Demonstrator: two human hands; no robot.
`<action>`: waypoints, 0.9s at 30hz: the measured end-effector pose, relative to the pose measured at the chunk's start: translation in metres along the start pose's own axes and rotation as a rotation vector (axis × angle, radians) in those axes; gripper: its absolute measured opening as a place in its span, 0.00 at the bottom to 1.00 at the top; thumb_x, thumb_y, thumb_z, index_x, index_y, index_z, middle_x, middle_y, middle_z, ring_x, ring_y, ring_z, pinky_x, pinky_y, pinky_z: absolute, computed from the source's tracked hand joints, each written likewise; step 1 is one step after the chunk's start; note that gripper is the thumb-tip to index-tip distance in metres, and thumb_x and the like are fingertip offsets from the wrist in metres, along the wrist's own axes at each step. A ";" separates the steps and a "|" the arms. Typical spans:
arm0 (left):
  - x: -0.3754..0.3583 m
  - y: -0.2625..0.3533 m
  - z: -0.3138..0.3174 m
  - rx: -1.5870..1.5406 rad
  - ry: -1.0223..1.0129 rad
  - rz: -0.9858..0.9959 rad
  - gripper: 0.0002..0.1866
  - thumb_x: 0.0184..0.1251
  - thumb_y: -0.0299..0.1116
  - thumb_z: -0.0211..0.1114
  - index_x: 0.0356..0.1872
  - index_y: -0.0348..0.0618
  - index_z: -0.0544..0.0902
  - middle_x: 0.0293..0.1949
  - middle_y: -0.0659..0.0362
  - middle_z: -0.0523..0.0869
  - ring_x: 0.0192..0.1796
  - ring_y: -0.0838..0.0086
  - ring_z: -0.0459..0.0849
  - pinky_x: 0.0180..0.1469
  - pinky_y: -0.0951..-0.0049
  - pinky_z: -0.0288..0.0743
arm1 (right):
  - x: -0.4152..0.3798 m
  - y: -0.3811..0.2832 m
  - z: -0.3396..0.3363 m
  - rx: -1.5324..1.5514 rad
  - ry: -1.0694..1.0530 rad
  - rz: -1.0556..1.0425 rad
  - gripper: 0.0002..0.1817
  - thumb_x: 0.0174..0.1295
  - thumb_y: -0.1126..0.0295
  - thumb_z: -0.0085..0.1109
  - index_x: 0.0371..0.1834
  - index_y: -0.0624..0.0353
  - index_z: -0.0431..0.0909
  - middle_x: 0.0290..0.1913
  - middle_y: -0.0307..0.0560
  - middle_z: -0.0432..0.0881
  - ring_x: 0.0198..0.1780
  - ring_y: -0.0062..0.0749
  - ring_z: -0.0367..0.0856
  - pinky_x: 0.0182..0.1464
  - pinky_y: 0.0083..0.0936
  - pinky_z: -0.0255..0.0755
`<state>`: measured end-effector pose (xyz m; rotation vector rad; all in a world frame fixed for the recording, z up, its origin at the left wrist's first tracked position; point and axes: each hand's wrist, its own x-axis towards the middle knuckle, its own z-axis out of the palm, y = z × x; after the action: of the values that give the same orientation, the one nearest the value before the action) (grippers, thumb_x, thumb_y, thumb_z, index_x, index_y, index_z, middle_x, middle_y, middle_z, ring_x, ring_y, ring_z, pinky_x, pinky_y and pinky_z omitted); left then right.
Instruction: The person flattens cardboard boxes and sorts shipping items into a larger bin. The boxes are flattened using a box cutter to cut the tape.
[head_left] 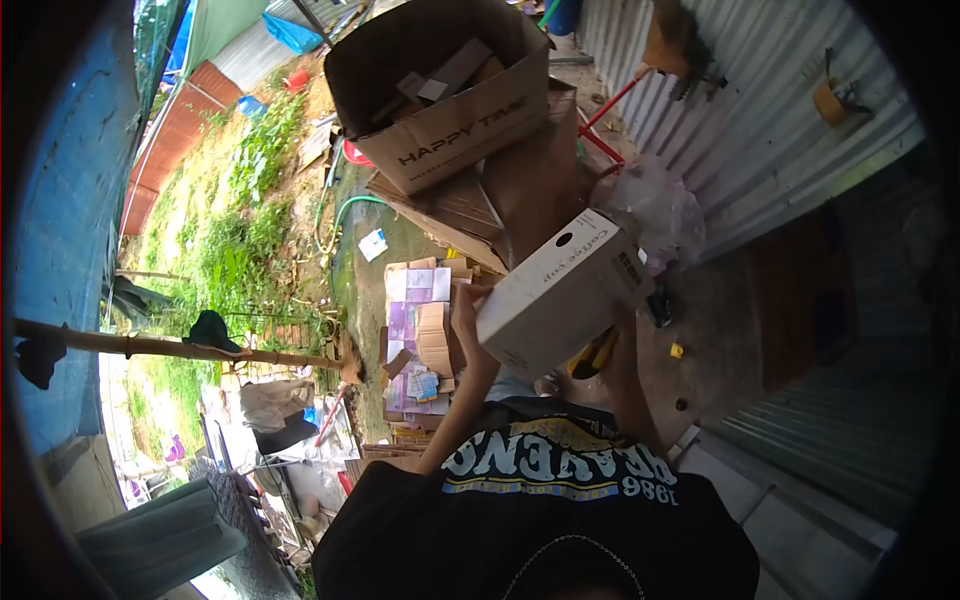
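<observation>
A white cardboard box (560, 290) with "Coffee cup" written on its narrow side is held tilted in front of my chest. My left hand (468, 318) grips its left end, fingers mostly hidden behind it. At the opposite end my right hand (627, 318) supports the box, with most of its fingers out of sight underneath. Just beyond, a large open carton (455, 140) marked "HAPPY TIME" contains several flat card pieces. It rests on another brown carton (530, 190).
Flattened purple and brown cardboard (415, 310) lies stacked at my left. Clear plastic wrap (660, 205) and a red metal frame (605, 125) are on the right, near a corrugated metal wall (740, 90). A wooden pole (270, 355) juts in from the left.
</observation>
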<state>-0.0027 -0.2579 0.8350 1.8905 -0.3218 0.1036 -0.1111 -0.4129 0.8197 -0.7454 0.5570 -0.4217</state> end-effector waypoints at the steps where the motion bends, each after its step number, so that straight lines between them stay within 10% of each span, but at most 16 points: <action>1: 0.000 -0.008 0.004 0.017 -0.039 -0.056 0.15 0.48 0.31 0.61 0.33 0.33 0.67 0.26 0.51 0.75 0.29 0.65 0.76 0.33 0.70 0.68 | -0.012 -0.001 -0.010 -0.073 0.019 -0.035 0.29 0.58 0.51 0.45 0.57 0.56 0.57 0.42 0.45 0.70 0.45 0.30 0.71 0.45 0.28 0.67; 6: -0.015 -0.009 0.031 -0.062 -0.371 -0.062 0.21 0.49 0.30 0.61 0.41 0.36 0.61 0.31 0.48 0.77 0.36 0.64 0.79 0.38 0.71 0.70 | -0.030 -0.026 -0.004 -0.225 0.170 -0.367 0.30 0.57 0.55 0.47 0.60 0.52 0.51 0.46 0.46 0.67 0.48 0.31 0.69 0.47 0.29 0.65; 12: -0.051 0.024 0.039 -0.255 -0.509 0.026 0.24 0.44 0.25 0.64 0.41 0.37 0.62 0.34 0.48 0.78 0.39 0.64 0.79 0.41 0.72 0.70 | -0.020 -0.041 -0.034 0.177 0.208 -0.153 0.30 0.57 0.51 0.44 0.58 0.58 0.55 0.51 0.49 0.65 0.52 0.34 0.67 0.51 0.31 0.64; 21: -0.073 0.031 0.025 -0.017 -0.133 0.064 0.18 0.46 0.29 0.61 0.37 0.36 0.65 0.27 0.54 0.75 0.32 0.70 0.76 0.36 0.75 0.68 | -0.036 -0.017 -0.046 0.108 0.054 -0.092 0.30 0.58 0.49 0.41 0.56 0.59 0.58 0.49 0.47 0.68 0.50 0.32 0.69 0.49 0.29 0.66; 27: -0.053 0.021 0.022 0.000 -0.248 0.100 0.32 0.41 0.28 0.66 0.49 0.39 0.60 0.43 0.51 0.69 0.47 0.67 0.71 0.47 0.72 0.65 | -0.020 -0.029 -0.029 0.086 0.100 -0.037 0.32 0.57 0.48 0.43 0.58 0.58 0.57 0.49 0.48 0.69 0.51 0.33 0.69 0.50 0.29 0.65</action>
<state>-0.0608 -0.2758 0.8351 1.8895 -0.5857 -0.0647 -0.1487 -0.4358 0.8299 -0.6552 0.6162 -0.5160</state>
